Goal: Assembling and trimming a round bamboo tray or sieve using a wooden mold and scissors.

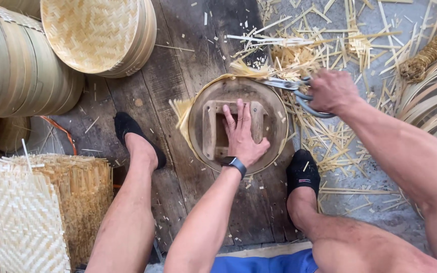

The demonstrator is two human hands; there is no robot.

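Observation:
My left hand (pixel 242 134) presses flat, fingers spread, on the wooden frame of a round wooden mould (pixel 274 108) lying on the plank floor. Woven bamboo matting (pixel 182 112) sticks out from under the mould at its left and top edges. My right hand (pixel 331 91) grips the handles of large metal scissors (pixel 287 85), whose blades reach the mould's top rim, where the yellow bamboo strips fray out. A dark watch sits on my left wrist. My two feet in black socks rest on either side of the mould.
Stacked round woven bamboo trays (pixel 97 33) and bamboo hoops (pixel 11 65) lie at the upper left. A pile of square woven mats (pixel 31 207) stands at the lower left. Bamboo offcuts (pixel 330 45) litter the floor at the right, beside thin bamboo bands (pixel 433 101) and a coiled rope (pixel 431 50).

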